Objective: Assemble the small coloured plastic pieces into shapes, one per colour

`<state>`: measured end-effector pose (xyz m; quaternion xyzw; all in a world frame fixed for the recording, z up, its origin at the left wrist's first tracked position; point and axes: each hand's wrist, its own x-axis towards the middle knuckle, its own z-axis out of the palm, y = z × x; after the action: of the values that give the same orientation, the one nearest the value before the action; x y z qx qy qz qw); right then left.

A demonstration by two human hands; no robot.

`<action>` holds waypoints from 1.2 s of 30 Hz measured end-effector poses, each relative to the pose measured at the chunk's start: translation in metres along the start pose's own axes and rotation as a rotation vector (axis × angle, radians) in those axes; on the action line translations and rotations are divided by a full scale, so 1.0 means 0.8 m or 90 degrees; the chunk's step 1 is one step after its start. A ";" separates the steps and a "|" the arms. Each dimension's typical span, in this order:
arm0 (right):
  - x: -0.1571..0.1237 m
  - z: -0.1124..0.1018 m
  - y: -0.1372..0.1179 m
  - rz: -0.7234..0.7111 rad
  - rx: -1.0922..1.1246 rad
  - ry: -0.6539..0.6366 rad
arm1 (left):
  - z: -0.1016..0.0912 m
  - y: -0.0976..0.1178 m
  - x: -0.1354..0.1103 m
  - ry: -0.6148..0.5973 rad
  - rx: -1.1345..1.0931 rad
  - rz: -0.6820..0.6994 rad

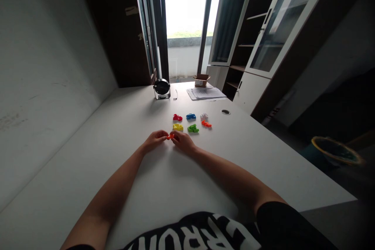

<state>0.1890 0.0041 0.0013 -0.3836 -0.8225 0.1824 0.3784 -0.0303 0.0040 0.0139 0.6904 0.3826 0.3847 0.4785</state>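
Above the white table, my left hand (156, 139) and my right hand (182, 140) meet with fingertips pinched on a small orange plastic piece (170, 137). Its exact kind is too small to make out, and the fingers cover part of it. Just beyond my hands lie small plastic pieces in two rows. The near row has a yellow piece (177, 127), a green piece (193, 128) and another orange piece (206, 124). Behind these are a red piece (177, 117), a blue piece (191, 116) and a white piece (204, 116).
On the white table (117, 121), a round black-and-silver device (162, 88) stands at the back. Papers (206, 93) and an open cardboard box (201, 80) lie at the back right. A round hole (225, 112) is nearby. A bin (336, 150) stands right of the table.
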 end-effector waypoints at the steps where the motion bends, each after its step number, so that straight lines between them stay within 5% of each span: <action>1: 0.000 0.000 0.000 -0.003 0.004 0.002 | 0.000 0.001 0.000 0.000 -0.004 0.001; 36: 0.001 0.003 0.004 -0.019 0.087 -0.040 | -0.004 -0.008 0.001 0.015 0.042 0.033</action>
<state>0.1886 0.0068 -0.0020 -0.3388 -0.8251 0.2446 0.3802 -0.0339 0.0072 0.0090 0.7107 0.3825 0.3925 0.4410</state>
